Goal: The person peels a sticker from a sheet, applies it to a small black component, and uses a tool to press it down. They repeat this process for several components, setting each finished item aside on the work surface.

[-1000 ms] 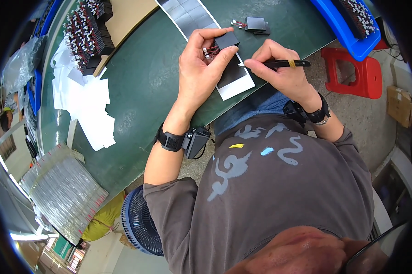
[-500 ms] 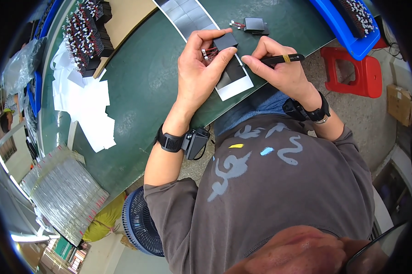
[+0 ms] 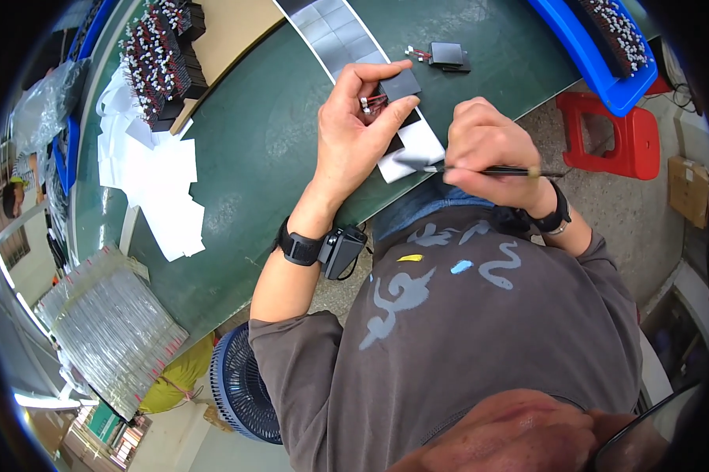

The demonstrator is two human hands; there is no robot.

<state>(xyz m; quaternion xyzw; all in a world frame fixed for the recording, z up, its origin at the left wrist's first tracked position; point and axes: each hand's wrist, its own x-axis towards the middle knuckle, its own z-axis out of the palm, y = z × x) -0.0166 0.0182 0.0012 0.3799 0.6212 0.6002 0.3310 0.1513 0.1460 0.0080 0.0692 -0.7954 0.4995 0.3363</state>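
Observation:
My left hand (image 3: 353,130) is closed around a flat dark grey block (image 3: 401,83), with thin red wires and small white connectors coming out beside the fingers. Under that hand runs a long white backing strip (image 3: 423,144) with dark grey square pads (image 3: 335,30) on its far part. In my closed right hand (image 3: 492,148), to the right of the strip's near end, are black tweezers (image 3: 508,171) pointing left. A thin dark grey pad (image 3: 409,162), smeared by motion, appears at their tip. Two similar wired blocks (image 3: 447,54) lie overlapped on the green table beyond my hands.
Many wired blocks (image 3: 162,71) stand bunched on a brown board (image 3: 228,31) at the far left, near white paper pieces (image 3: 154,185). Clear-wrapped strips (image 3: 114,322) pile at the table's left corner. A blue tray (image 3: 618,90) sits at the far right; a red stool (image 3: 641,141) stands below.
My right hand has moved toward me and right, drawing the tweezers off the strip with a dark pad at the tip. More white backing shows. The left hand keeps its block.

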